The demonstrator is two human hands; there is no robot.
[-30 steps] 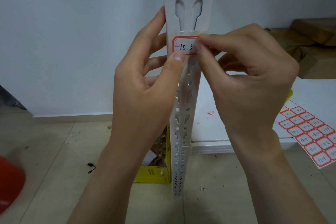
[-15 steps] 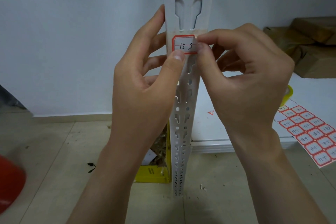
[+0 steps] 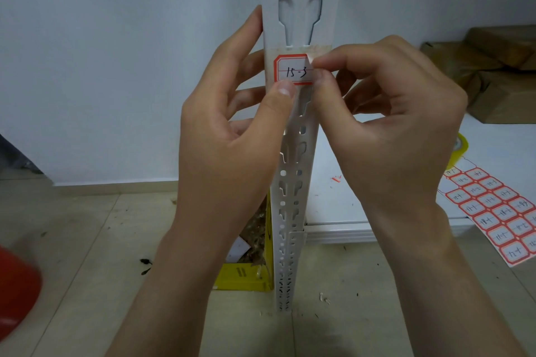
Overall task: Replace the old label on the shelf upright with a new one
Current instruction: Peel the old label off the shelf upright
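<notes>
right hand (image 3: 388, 124) fingers pinch the label (image 3: 294, 69) corner at frame centre; left hand (image 3: 229, 136) grips the upright (image 3: 301, 23); a jerky pull could tear it.

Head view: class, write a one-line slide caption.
Right hand pinches label edge on shelf upright; left hand steadies it.

Yellow box (image 3: 246, 275), brown parcels (image 3: 499, 72)
</notes>
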